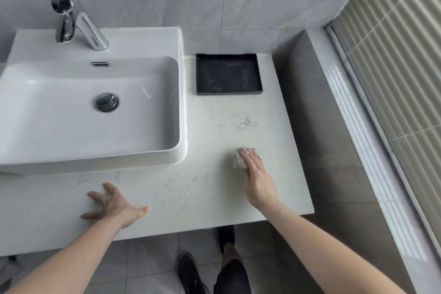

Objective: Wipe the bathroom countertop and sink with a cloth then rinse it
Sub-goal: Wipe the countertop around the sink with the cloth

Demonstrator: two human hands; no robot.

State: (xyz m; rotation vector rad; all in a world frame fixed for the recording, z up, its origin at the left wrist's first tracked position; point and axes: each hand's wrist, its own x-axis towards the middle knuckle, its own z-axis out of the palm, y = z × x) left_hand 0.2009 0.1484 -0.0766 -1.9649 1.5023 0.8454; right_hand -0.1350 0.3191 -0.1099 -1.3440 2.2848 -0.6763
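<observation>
A small pale cloth (239, 158) lies on the white marbled countertop (214, 131), to the right of the sink. My right hand (256, 178) presses flat on the cloth with straight fingers; most of the cloth is hidden under them. My left hand (114, 205) rests on the countertop's front part, fingers spread and fingertips touching the surface, holding nothing. The white rectangular sink (167, 74) stands on the counter at the left, with a chrome drain plug (106, 101) in its basin. A chrome faucet (78, 19) rises at its back.
A black shallow tray (228, 56) sits at the back of the counter, right of the sink. A grey ledge (317, 102) and a window with blinds (393, 55) border the right side. The grey tiled wall stands behind. My feet in dark shoes (191, 274) show below the counter edge.
</observation>
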